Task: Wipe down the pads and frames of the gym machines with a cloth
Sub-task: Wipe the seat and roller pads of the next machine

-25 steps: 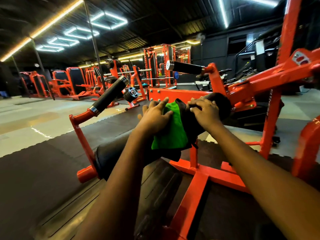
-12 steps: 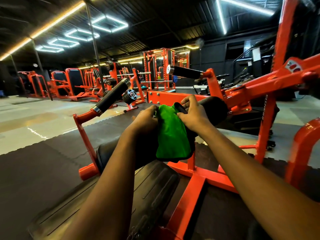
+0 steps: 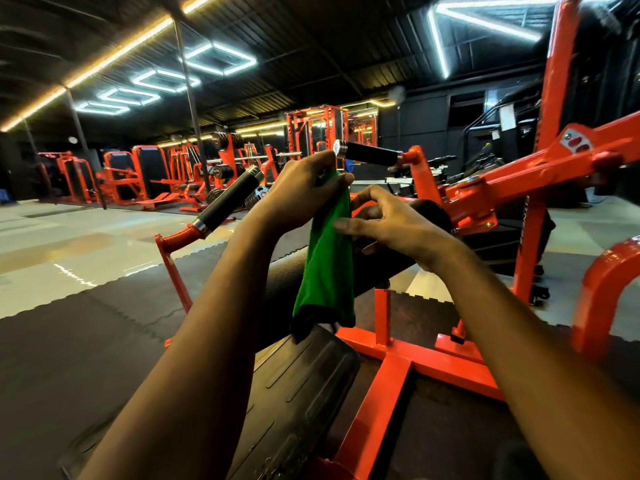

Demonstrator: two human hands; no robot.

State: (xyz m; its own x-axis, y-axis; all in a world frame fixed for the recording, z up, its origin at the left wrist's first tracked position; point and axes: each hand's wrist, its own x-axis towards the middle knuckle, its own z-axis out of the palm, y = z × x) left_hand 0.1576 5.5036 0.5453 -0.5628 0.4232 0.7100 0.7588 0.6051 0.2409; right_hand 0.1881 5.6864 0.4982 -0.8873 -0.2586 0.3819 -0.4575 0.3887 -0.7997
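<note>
The green microfibre cloth (image 3: 327, 265) hangs in the air in front of the person, above the long black cylindrical roller pad (image 3: 277, 289) of an orange steel machine frame (image 3: 391, 372), and its lower edge with a dark border comes down close to the black ribbed foot plate (image 3: 304, 382). The left hand (image 3: 301, 192) pinches the top corner of the cloth between thumb and curled fingers and holds it up. The right hand (image 3: 391, 223) is beside the cloth at mid height with its fingers loosely bent; the thumb lies against the fabric, but I cannot tell if this hand really grips it. Two handles with black grips and metal end caps stand out from the frame, one at the left (image 3: 232, 199) and one behind the hands (image 3: 370, 153). Under the machine lies a dark rubber mat floor (image 3: 86, 341) with interlocking edges, and further left is a pale glossy floor (image 3: 69, 244) that reflects the lamps. The ceiling is dark, with white hexagon-shaped lights (image 3: 218, 58) and a warm yellow light strip (image 3: 114, 53). More orange machines (image 3: 145, 174) stand along the far wall.
</note>
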